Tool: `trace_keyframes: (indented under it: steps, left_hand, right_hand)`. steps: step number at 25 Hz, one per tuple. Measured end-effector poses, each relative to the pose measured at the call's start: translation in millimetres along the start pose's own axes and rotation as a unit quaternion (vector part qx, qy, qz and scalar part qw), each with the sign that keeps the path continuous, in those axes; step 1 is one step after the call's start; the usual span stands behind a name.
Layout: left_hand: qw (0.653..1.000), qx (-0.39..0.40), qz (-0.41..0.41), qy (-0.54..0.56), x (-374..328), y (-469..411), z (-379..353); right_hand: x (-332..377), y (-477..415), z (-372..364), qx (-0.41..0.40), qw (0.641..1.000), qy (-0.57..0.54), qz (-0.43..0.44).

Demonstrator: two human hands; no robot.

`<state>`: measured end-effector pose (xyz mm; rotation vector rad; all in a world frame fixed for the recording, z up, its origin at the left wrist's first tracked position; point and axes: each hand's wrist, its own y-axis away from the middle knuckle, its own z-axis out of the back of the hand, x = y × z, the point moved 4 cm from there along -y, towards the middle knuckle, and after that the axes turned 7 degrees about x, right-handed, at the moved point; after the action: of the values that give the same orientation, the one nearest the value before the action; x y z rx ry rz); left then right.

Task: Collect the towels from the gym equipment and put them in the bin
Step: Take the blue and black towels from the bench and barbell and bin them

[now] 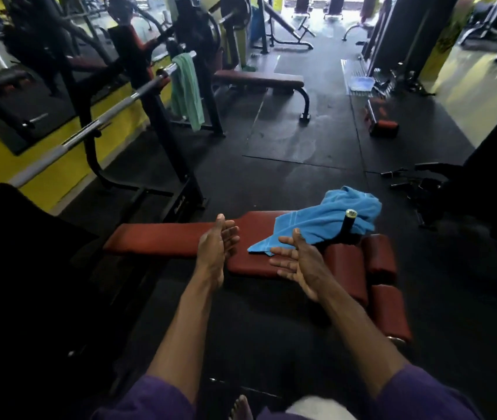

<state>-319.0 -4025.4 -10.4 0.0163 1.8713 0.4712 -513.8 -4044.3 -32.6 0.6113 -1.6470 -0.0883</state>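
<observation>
A crumpled blue towel [326, 219] lies on the right end of a red padded bench [165, 237], draped around a black upright post [348, 222]. My right hand [298, 262] is open, palm up, just in front of the towel's near corner without touching it. My left hand [217, 247] hovers open over the bench pad, fingers apart, left of the towel. A green towel [185, 89] hangs over the end of a barbell [95, 122] on a rack farther back on the left. No bin is in view.
Red roller pads [377, 268] sit at the bench's right end. A second flat bench [259, 78] stands behind. A black machine [453, 189] is on the right, a yellow wall with mirror on the left. Dark rubber floor lies between the benches.
</observation>
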Motion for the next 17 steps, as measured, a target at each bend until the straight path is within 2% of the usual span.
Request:
trace_keyframes:
  steps: [4, 10, 14, 17]
  left_hand:
    - [0.999, 0.036, 0.028, -0.021, -6, -62, -14]
    - [0.996, 0.046, 0.061, -0.045, -5, -153, -41]
    - [0.993, 0.04, 0.078, -0.081, -8, -220, -67]
    - [0.989, 0.027, 0.102, -0.099, -6, -264, -84]
  right_hand:
    - [14, -49, 11, -0.029, 0.999, -0.007, -0.011]
    - [43, -134, 53, -0.055, 0.998, -0.028, -0.014]
    - [56, -205, 95, -0.076, 0.995, 0.025, -0.052]
    - [59, -259, 129, -0.096, 0.987, 0.107, -0.072]
